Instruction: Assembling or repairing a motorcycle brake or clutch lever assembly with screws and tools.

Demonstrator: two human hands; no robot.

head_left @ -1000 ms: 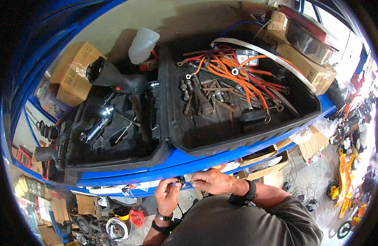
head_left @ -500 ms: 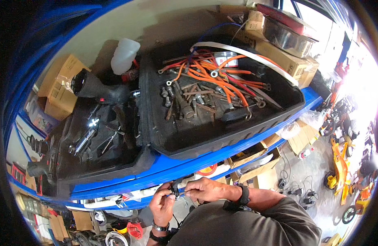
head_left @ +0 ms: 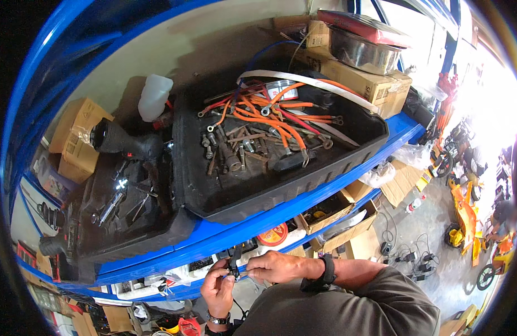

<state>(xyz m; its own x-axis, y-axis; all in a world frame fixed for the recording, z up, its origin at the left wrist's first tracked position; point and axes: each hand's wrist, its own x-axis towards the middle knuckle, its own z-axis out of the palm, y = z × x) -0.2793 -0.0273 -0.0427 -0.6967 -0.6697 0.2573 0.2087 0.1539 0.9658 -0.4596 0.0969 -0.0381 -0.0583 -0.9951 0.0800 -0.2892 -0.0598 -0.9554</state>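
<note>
Black part: toward 6 o'clock in view, on the 6 o'clock side of the blue shelf. Looks light and stiff, perhaps slick; best gripped by its sides. Left hand, at its 7: thumb and fingers pinching it, narrow gap. Right hand, at its 3: fingertips pressed together; can't tell whether anything thin sits between.

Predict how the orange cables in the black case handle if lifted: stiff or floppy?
The orange cables look thick and hold smooth curves, so probably springy, not limp. They overlap in a pile; lifting one likely drags others. Metal ring terminals at some ends may catch on neighbours.
</note>
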